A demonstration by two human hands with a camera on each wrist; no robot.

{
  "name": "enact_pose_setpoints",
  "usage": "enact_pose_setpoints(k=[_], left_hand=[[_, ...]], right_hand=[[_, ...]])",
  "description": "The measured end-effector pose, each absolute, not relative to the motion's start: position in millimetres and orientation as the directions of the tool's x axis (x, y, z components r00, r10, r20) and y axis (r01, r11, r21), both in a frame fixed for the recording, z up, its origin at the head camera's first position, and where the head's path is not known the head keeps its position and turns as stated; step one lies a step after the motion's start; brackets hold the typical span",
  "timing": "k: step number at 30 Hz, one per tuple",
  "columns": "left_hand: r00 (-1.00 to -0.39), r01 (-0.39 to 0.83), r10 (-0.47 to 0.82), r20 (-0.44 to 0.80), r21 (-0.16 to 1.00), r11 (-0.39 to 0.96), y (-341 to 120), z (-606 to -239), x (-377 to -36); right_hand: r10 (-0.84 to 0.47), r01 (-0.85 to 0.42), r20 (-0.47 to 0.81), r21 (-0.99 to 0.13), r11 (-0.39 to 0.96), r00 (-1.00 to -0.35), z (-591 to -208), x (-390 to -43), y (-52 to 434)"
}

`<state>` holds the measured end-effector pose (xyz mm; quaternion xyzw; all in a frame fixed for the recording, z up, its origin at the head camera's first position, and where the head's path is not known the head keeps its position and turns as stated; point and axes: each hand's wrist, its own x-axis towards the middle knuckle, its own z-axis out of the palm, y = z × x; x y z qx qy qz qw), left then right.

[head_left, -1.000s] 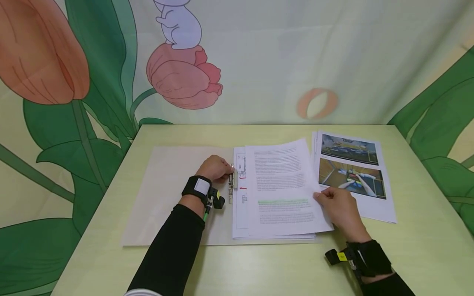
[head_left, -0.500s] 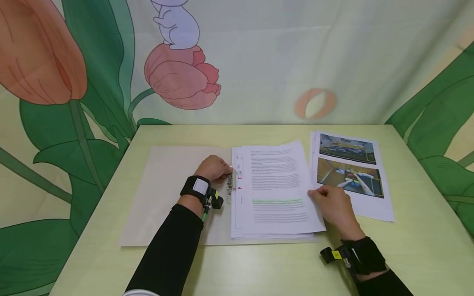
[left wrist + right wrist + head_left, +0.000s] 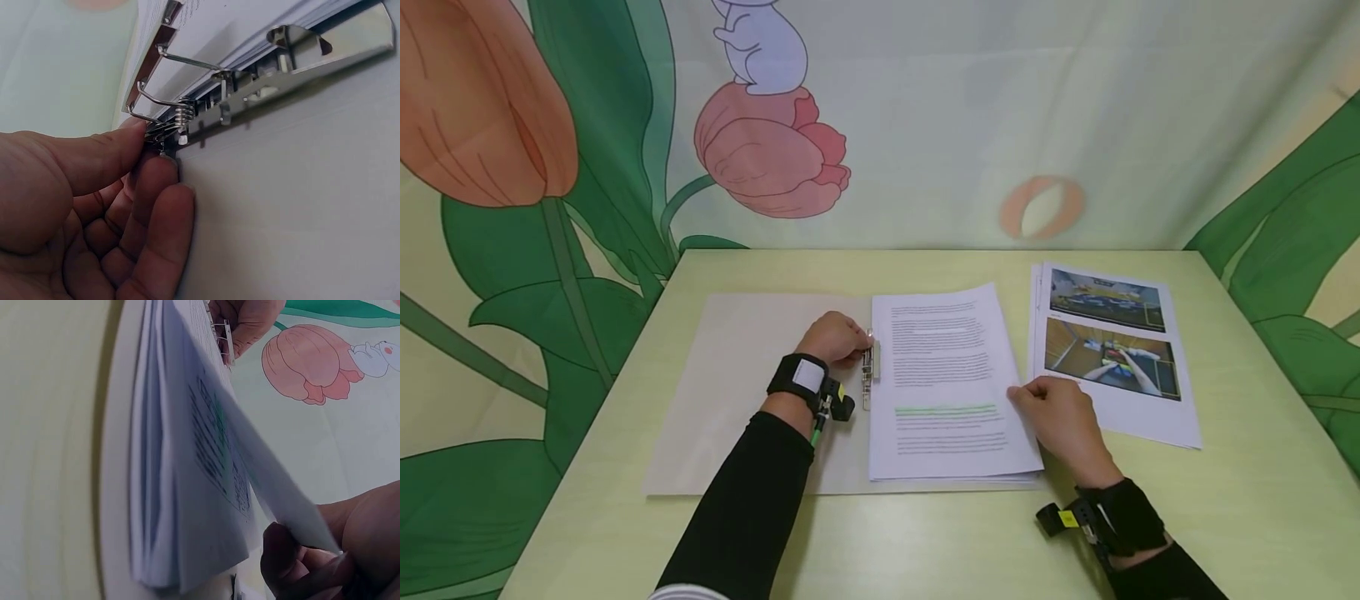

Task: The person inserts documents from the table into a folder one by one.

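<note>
Left hand (image 3: 833, 336) on the clip (image 3: 876, 362), right hand (image 3: 1063, 417) on the sheet (image 3: 947, 367)

Apart from each other, both hands pinch: the left the clip's far end, the right the sheet's edge, raised off the stack (image 3: 150, 519). The sheet lies between them. Beneath the left hand spreads the folder (image 3: 737, 350); beyond the right hand, printouts (image 3: 1112, 358) lie on the table (image 3: 940, 542).
</note>
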<state>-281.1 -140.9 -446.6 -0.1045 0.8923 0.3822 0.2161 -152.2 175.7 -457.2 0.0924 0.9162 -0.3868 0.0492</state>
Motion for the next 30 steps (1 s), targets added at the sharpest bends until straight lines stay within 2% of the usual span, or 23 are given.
enact_pose_setpoints(k=[18,30], left_hand=[[-0.880,-0.353,-0.011,-0.476,0.636,0.686,-141.1,-447.9,-280.6],[-0.886,-0.337,-0.007,-0.463,0.635,0.695,-140.9,-445.2,-279.2]], right_hand=[[0.125,0.233,-0.208,-0.655,0.719,-0.970,-452.0,-160.6,175.5],[0.130,0.161,-0.096,-0.555,0.816,-0.987,-451.5,-165.5,175.3]])
